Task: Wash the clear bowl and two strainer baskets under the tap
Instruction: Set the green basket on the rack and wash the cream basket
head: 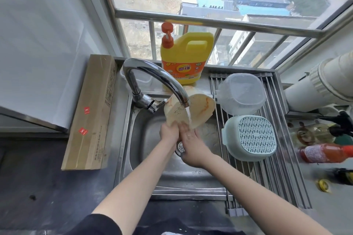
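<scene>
A cream strainer basket (200,108) with orange stains is tilted on edge under the chrome tap (152,76), and water runs onto it. My left hand (169,131) grips its lower rim. My right hand (191,145) lies against the basket's lower edge with fingers fairly straight. The clear bowl (241,93) sits upside down on the drying rack (271,173) to the right. A pale green strainer basket (252,137) rests upside down in front of the clear bowl.
A steel sink (145,139) with a drain strainer (180,147) lies under my hands. A yellow detergent jug (186,57) stands behind the tap. A long cardboard box (91,114) lies left of the sink. Bottles (324,152) crowd the right counter.
</scene>
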The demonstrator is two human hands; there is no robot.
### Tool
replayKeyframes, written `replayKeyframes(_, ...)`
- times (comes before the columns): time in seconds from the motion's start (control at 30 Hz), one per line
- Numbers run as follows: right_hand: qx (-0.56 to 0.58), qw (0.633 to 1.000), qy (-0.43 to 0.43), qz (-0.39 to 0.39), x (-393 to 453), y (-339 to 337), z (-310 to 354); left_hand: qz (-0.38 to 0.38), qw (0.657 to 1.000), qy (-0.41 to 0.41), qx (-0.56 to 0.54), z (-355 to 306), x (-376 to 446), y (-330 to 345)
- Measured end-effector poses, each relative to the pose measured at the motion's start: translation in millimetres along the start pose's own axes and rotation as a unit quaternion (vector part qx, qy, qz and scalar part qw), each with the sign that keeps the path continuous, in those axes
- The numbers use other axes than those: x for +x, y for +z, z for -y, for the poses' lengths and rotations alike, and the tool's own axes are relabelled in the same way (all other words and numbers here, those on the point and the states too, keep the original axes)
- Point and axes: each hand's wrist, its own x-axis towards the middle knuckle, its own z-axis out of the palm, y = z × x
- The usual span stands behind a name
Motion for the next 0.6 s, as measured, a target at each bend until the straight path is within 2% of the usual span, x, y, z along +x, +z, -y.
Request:
replayKeyframes(0.03,0.012,1.0,-0.002,-0.015,-4,-3,-7,-0.002,1.0,0.0,-0.003,1,2,1)
replayKeyframes(0.13,-0.146,0.986,0.056,-0.064,1,-17,-42,0.034,0.999,-0.011,-0.031,1,-2,3)
replayKeyframes(0.17,-0.152,0.982,0.08,-0.074,3,-17,-40,0.039,0.999,-0.013,-0.036,1,-3,5)
replayKeyframes(0.23,-0.044,0.994,0.065,-0.081,5,-14,-18,0.027,0.999,-0.008,-0.033,1,-4,10)
replayKeyframes(0.3,0.048,0.998,0.011,-0.032,2,-12,-6,0.004,1.0,-0.006,0.004,6,3,8)
replayKeyframes(0.37,-0.037,0.996,-0.001,-0.078,1,-16,-25,0.009,1.0,-0.021,-0.002,6,4,4)
replayKeyframes(0.43,-0.112,0.987,0.062,-0.092,2,-20,-42,0.022,0.999,-0.027,-0.008,2,1,4)
replayKeyframes(0.5,-0.049,0.991,0.078,-0.098,5,-19,-28,0.035,0.998,-0.033,-0.033,-6,-2,10)
replayKeyframes(0.6,0.172,0.983,0.002,-0.064,9,-16,-5,0.054,0.993,-0.058,-0.087,-18,-5,11)
